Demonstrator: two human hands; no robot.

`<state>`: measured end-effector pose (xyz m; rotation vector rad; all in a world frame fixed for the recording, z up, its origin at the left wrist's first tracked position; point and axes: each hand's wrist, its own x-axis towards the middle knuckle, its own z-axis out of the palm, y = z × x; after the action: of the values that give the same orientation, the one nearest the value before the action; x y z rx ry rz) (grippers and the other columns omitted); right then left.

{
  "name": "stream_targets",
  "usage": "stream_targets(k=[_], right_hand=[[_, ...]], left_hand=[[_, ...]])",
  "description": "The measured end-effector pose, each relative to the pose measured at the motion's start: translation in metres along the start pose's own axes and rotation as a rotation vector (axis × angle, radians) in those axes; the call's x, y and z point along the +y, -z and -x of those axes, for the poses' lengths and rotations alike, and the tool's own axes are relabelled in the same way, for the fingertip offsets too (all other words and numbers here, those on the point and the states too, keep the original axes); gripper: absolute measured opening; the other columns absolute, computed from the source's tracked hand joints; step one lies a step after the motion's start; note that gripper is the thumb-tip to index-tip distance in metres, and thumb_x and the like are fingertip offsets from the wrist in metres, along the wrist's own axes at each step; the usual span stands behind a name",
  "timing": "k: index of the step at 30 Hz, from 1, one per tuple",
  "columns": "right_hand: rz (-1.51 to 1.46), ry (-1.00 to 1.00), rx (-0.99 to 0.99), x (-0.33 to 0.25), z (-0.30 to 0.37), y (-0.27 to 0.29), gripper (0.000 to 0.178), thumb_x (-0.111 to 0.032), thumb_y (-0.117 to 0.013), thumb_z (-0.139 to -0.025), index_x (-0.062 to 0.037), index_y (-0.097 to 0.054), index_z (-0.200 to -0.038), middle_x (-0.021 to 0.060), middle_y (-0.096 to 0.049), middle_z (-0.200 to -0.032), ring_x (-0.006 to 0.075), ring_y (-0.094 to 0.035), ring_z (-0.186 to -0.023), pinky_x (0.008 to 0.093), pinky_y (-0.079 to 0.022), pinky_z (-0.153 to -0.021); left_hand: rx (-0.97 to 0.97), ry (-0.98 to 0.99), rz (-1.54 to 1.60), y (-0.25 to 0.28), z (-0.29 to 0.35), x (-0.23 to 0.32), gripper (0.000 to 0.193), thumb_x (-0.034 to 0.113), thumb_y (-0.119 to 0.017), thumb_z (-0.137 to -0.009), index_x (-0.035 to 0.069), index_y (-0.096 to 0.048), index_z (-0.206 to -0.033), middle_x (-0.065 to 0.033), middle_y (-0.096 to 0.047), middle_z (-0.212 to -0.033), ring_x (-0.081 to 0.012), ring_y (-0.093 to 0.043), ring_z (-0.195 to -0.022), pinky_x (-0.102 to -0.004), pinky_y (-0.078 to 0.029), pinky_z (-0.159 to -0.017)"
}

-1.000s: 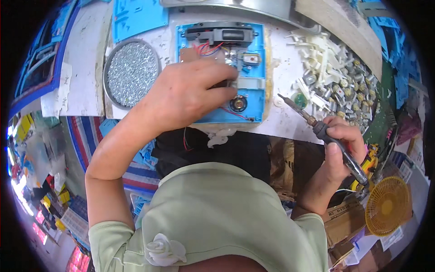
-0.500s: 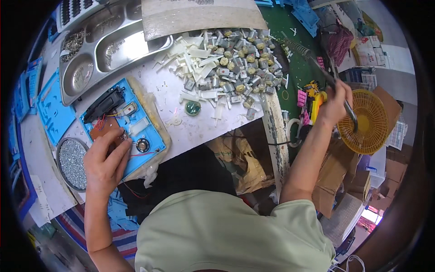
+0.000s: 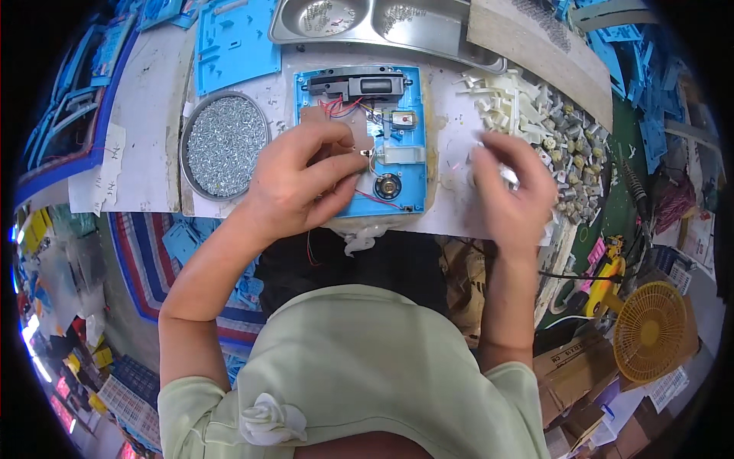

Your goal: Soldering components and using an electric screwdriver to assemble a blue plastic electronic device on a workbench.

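Fingers point(image 3: 329, 170) of the left hand point(image 3: 287, 187) reach over the left side of an open, light-blue rectangular plastic housing point(image 3: 414, 180), thumb and index finger drawn close together. Their tips meet a small silvery metal part point(image 3: 366, 153) at the right edge of a flat brown circuit board point(image 3: 358, 128), which lies inside the housing, partly under the hand; whether they pinch the part or only touch it, I cannot tell.

The right hand point(image 3: 516, 191) hangs to the right of the housing, well apart from it, above the white table point(image 3: 451, 187). Its thumb and index finger curve toward each other, a narrow gap between their blurred tips.

Within the housing, a long black plastic unit point(image 3: 357, 84) runs along the far edge, thin red and blue wires point(image 3: 336, 107) crowd just below it, a small boxy metal motor point(image 3: 404, 119) sits on the right, a whitish translucent block point(image 3: 404, 155) lies below that, and a round black speaker point(image 3: 388, 186) is nearest the person.

Left of the housing stands a round grey dish point(image 3: 218, 197) full of small silver screws point(image 3: 225, 145); right of it spreads a heap of white plastic pieces point(image 3: 505, 99) and small metal motors point(image 3: 573, 149). Beyond it lies a divided steel tray point(image 3: 367, 36).
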<state>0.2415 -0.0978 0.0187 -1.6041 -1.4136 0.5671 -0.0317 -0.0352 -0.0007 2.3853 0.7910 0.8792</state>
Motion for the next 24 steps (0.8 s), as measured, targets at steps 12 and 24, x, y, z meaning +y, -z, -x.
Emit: stream_targets(k=[12,24], right_hand=[[0.524,0.153,-0.33,-0.026,-0.05,-0.04,0.022,-0.024,-0.074,-0.082,-0.0044,-0.067,-0.074,0.0153,-0.068,-0.074,0.036,-0.067,-0.075,0.0474,-0.054,-0.067],[0.965,0.404,-0.444,-0.051,-0.041,-0.057,0.01,-0.013,-0.066,-0.081,-0.0039,-0.07,-0.079,0.0118,-0.071,-0.086,0.0324,-0.07,-0.085,0.0408,-0.06,-0.066]], left_hand=[[0.073,-0.086,-0.297,-0.014,-0.038,0.001,0.027,0.017,-0.078,-0.074,0.014,-0.077,-0.102,-0.002,-0.06,-0.105,-0.0225,-0.058,-0.094,-0.0417,-0.04,-0.088],[0.039,-0.099,-0.324,-0.019,-0.034,-0.004,0.029,0.019,-0.077,-0.073,0.013,-0.077,-0.101,-0.0031,-0.061,-0.105,-0.0234,-0.057,-0.098,-0.044,-0.036,-0.092]])
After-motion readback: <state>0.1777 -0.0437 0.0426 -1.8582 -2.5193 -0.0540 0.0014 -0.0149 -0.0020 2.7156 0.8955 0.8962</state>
